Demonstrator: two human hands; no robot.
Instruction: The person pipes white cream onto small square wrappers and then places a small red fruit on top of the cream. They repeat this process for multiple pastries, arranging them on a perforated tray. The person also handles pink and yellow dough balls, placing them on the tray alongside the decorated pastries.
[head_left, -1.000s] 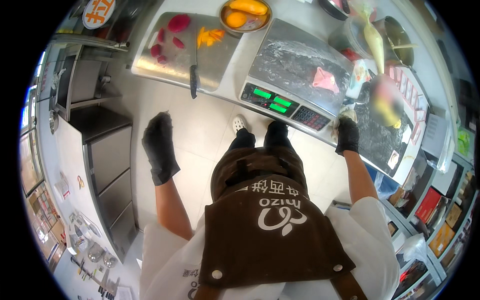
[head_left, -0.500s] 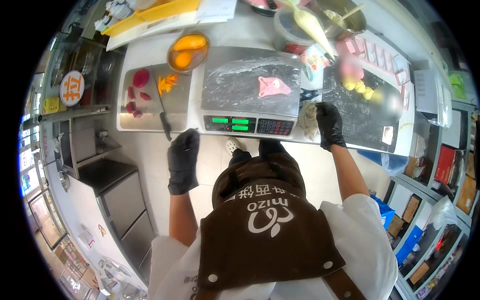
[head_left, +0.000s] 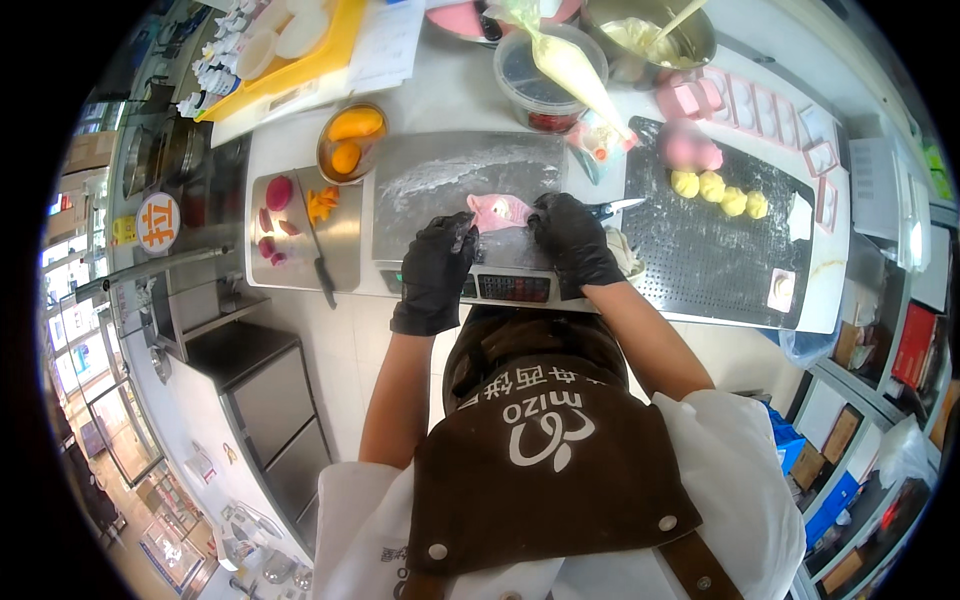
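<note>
A soft pink dough sheet (head_left: 502,213) with a white patch in its middle lies on the steel top of a digital scale (head_left: 440,160), which is dusted with white powder. From the left, my black-gloved left hand (head_left: 437,268) pinches one edge of the sheet. My right hand (head_left: 577,240), gloved the same way, has its fingers closed at the opposite edge. Both hands partly cover the scale's display and keypad. A crumpled pale cloth (head_left: 626,256) and a blade with a dark handle (head_left: 618,208) lie just right of my right hand.
To the left, a cutting tray (head_left: 348,240) holds a knife (head_left: 323,270) and cut fruit. Behind it stands a bowl of mango (head_left: 352,140). A piping bag (head_left: 570,68) leans on a tub (head_left: 520,85). Several yellow cream balls (head_left: 711,186) sit on the right-hand perforated mat (head_left: 690,260).
Both hands have moved in over the scale and taken hold of the pink dough sheet's edges. A white patch now shows in the sheet. The view has shifted slightly.
</note>
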